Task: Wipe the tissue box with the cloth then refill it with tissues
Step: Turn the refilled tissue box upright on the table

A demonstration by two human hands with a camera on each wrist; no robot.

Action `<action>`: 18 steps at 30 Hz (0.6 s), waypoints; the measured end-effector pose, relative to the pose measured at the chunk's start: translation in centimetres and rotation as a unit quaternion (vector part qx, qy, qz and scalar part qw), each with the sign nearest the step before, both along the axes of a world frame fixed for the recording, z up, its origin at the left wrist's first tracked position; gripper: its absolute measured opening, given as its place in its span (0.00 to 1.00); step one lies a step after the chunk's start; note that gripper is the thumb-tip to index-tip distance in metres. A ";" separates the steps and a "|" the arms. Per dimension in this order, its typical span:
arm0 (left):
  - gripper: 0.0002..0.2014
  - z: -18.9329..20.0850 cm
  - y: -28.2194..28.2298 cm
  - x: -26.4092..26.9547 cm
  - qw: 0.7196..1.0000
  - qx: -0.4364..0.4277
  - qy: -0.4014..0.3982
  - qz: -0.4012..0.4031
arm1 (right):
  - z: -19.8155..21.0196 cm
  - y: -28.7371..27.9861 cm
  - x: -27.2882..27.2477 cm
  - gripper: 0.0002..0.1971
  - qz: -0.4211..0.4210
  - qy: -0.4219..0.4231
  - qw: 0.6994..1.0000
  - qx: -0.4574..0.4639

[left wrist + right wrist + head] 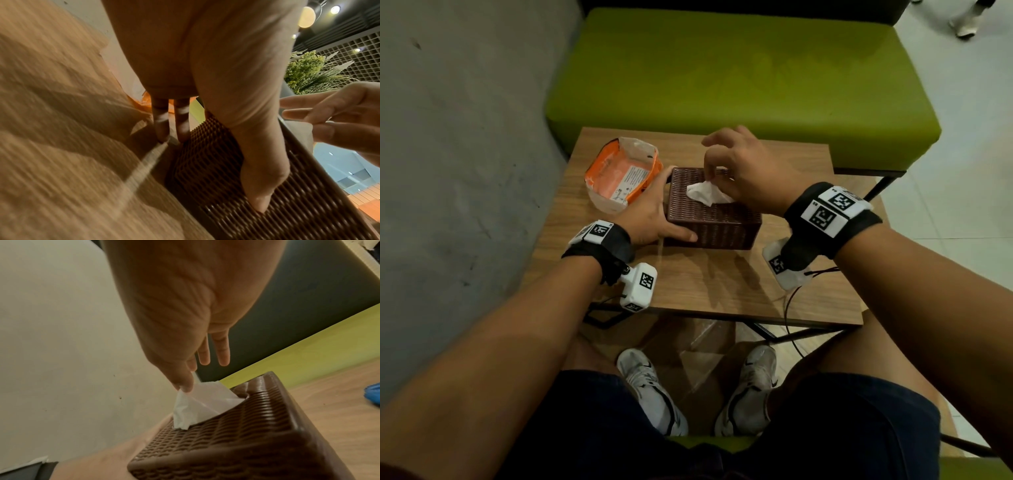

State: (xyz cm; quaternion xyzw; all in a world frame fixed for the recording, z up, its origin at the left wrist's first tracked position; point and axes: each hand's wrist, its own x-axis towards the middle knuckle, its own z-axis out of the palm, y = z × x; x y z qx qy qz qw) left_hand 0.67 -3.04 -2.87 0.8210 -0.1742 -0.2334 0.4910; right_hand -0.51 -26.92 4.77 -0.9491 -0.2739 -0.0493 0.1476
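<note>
Head view: right hand [743, 171] pinches the tissue [707, 192], best drawn straight upward while the left hand [654, 216], fingers flat, steadies the tissue box [714, 222]

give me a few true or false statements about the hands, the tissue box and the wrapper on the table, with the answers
1. The right hand pinches the white tissue sticking out of the top of the tissue box. True.
2. The left hand hangs in the air, clear of the box. False: it rests against the box's left side, thumb on the near face.
3. The orange tissue wrapper lies on the table to the left of the box. True.
4. The box is white cardboard. False: it is brown with a woven pattern.
5. The left hand holds the blue cloth. False: the cloth lies on the table.
</note>
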 end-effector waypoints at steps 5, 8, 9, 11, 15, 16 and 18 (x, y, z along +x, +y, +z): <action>0.63 0.2 0.0 -0.1 1.000 0.006 0.001 0.002 | 0.0 -0.4 -0.1 0.07 -0.020 0.002 1.000 0.018; 0.65 0.1 0.0 -0.1 1.000 0.015 -0.002 0.009 | 0.0 -2.0 0.1 0.11 -0.092 0.002 0.991 0.100; 0.65 -0.1 0.0 -0.1 1.000 0.010 -0.004 0.013 | -0.1 -2.9 0.3 0.11 -0.129 -0.007 0.983 0.134; 0.67 -0.6 0.1 0.0 1.000 0.009 -0.001 0.017 | -0.9 -4.7 0.7 0.09 -0.199 0.003 0.964 0.179; 0.74 -1.5 0.5 0.5 1.000 0.021 -0.015 0.010 | -2.7 -7.4 2.3 0.11 -0.248 0.123 0.939 0.202; 0.75 -1.3 0.6 0.6 0.999 0.030 -0.010 0.010 | -2.6 -7.7 3.0 0.11 -0.248 0.145 0.936 0.204; 0.79 -0.2 0.8 0.9 0.998 0.058 0.001 0.015 | -2.1 -8.1 4.6 0.11 -0.247 0.182 0.929 0.207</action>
